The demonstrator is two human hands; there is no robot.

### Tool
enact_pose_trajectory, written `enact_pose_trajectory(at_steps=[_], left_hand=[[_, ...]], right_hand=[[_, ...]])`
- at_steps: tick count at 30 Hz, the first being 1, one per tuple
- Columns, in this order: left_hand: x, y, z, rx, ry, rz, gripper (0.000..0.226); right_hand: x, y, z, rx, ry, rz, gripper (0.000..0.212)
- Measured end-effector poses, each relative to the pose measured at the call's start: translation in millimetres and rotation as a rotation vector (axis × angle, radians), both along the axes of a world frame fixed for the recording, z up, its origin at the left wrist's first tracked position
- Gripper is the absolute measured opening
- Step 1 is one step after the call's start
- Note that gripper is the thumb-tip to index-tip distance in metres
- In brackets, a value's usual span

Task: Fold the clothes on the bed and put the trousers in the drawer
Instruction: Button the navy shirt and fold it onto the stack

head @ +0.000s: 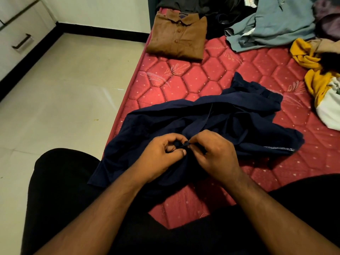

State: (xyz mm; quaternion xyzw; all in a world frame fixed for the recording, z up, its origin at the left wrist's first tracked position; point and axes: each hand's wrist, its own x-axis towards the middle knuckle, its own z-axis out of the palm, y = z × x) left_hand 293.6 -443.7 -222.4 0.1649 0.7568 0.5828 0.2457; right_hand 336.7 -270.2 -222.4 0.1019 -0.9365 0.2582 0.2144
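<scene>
A crumpled navy blue garment (211, 115) lies spread across the near part of the red quilted mattress (184, 80), one edge hanging over the bed's left side. My left hand (161, 155) and my right hand (213, 150) meet at its near middle, both pinching a small dark piece of its fabric between the fingertips. A folded brown buttoned shirt (177, 34) rests flat at the far left corner of the bed. The drawer unit (20, 34) with dark handles stands at the far left across the floor, its drawers closed.
Unfolded clothes lie along the back and right of the bed: a grey-blue garment (272, 24), dark clothing (211, 8), a yellow and white garment (320, 80). Pale tiled floor (60, 100) stretches left of the bed. My dark-clothed legs (64, 190) fill the foreground.
</scene>
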Motion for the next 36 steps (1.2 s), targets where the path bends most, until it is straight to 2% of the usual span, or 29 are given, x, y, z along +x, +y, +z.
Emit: enact_pose_trajectory(at_steps=[3,5,8,10,12,15,17,19,21,22,24,27,29,31,33,36], left_hand=[[-2.4,-9.5,1.2,-0.186,0.121,-0.132,0.026],[-6.3,-21.0,6.6,-0.32,0.248,-0.19,0.033],[-16.6,-50.9,15.5,-0.384,0.311,-0.223,0.041],[-22.5,-71.3,19.6,-0.393,0.287,-0.218,0.04],[-26.7,-80.8,18.6,-0.445,0.273,-0.181,0.034],[-30.0,-77.8,18.6,-0.68,0.241,-0.23,0.031],[-30.6,-66.9,30.8,-0.808,0.25,-0.289,0.024],[-30.7,-48.7,42.4,-0.775,0.406,-0.22,0.028],[-27.5,-20.7,47.3,-0.542,0.555,-0.022,0.025],[-25.1,-6.0,46.6,-0.425,0.557,0.047,0.023],[-20.9,15.1,38.2,-0.325,0.487,0.066,0.026],[-17.6,18.1,20.1,-0.314,0.397,-0.008,0.032],[-18.3,14.0,10.5,-0.364,0.433,-0.052,0.039],[-18.4,12.7,2.5,-0.428,0.5,-0.074,0.041],[-18.4,12.7,-1.7,-0.425,0.507,-0.007,0.034],[-21.4,12.0,-1.6,-0.349,0.371,0.162,0.015]], right_hand=[[-5.5,4.3,2.2,-0.072,-0.222,0.125,0.009],[-12.2,14.2,5.1,-0.089,-0.484,0.164,0.024],[-15.6,35.7,13.3,-0.185,-0.709,0.169,0.032],[-15.2,44.7,18.4,-0.274,-0.72,0.166,0.028],[-15.2,41.0,17.7,-0.264,-0.672,0.209,0.021],[-15.5,28.2,8.3,-0.184,-0.567,0.272,0.01],[-15.2,26.1,5.1,-0.145,-0.48,0.266,0.014],[-14.7,27.2,5.8,-0.139,-0.401,0.229,0.023],[-14.4,28.1,8.3,-0.163,-0.342,0.192,0.033],[-14.5,28.0,9.0,-0.172,-0.315,0.185,0.034],[-14.7,27.0,10.0,-0.161,-0.266,0.198,0.025],[-14.1,28.5,9.8,-0.156,-0.282,0.221,0.02],[-14.2,27.7,8.3,-0.165,-0.322,0.245,0.027],[-14.6,25.5,7.3,-0.158,-0.336,0.282,0.024],[-15.5,26.0,7.5,-0.186,-0.357,0.28,0.022],[-16.6,30.2,10.6,-0.243,-0.397,0.254,0.018]])
